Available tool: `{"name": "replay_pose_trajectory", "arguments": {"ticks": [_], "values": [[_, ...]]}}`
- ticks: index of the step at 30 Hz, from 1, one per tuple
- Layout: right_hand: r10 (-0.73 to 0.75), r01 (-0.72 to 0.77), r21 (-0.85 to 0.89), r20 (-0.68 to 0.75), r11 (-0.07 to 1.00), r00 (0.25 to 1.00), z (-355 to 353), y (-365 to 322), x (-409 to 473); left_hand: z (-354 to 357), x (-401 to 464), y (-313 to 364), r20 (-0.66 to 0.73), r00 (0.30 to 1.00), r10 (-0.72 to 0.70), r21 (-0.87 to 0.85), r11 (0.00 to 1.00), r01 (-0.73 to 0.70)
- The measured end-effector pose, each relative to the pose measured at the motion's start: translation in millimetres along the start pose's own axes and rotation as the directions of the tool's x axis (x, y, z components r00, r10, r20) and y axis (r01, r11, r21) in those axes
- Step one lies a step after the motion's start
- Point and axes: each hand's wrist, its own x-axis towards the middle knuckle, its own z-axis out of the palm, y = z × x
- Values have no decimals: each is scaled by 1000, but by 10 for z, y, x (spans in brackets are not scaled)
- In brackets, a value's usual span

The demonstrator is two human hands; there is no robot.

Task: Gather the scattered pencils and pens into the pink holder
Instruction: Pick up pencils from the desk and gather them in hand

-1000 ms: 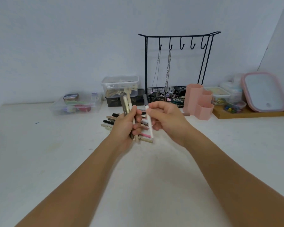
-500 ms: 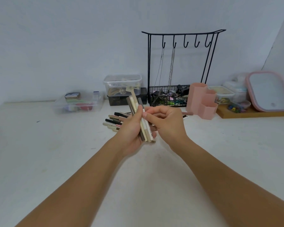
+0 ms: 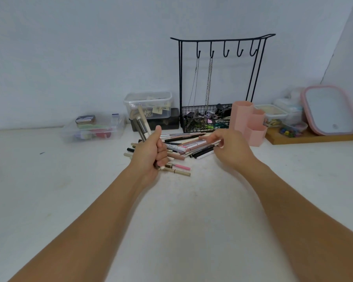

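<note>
My left hand [image 3: 151, 157] grips a bundle of pens [image 3: 142, 125] in its fist, thumb up; the bundle sticks up and leans left. A pile of loose pens and pencils [image 3: 181, 146] lies on the white table just behind and to the right of that hand. A few more [image 3: 179, 169] lie beneath it. My right hand [image 3: 229, 148] is at the pile's right end, where its fingertips and thumb pinch the end of a pale pen [image 3: 213, 142]. The pink holder [image 3: 250, 124], with three hexagonal cups, stands upright just right of the pile.
A black wire jewellery stand [image 3: 220, 82] with a clutter-filled basket stands behind the pile. Clear plastic boxes [image 3: 94, 128] and a lidded tub [image 3: 149, 104] sit at back left. A wooden board [image 3: 314, 137] with small containers and a pink-rimmed mirror [image 3: 328, 110] is at right.
My right hand let go of the white pen, which now sits in the left hand's bundle. It moved right and forward to the pile. My left hand closed into a fist round the bundle.
</note>
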Motion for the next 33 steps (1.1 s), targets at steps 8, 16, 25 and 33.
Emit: {"name": "replay_pose_trajectory", "arguments": {"ticks": [8, 16, 25, 33], "values": [[-96, 105, -51, 154, 993, 983, 106, 140, -6, 37, -53, 5, 174, 985, 17, 26, 999, -22], [-31, 41, -65, 142, 997, 989, 10, 249, 30, 41, -88, 31, 150, 988, -44, 117, 993, 27], [-67, 94, -104, 234, 990, 970, -25, 251, 45, 62, -106, 12, 205, 973, -102, 125, 989, 78], [-80, 47, 293, 102, 955, 992, -215, -252, 2, 90, -171, 10, 275, 953, -123, 126, 988, 91]]}}
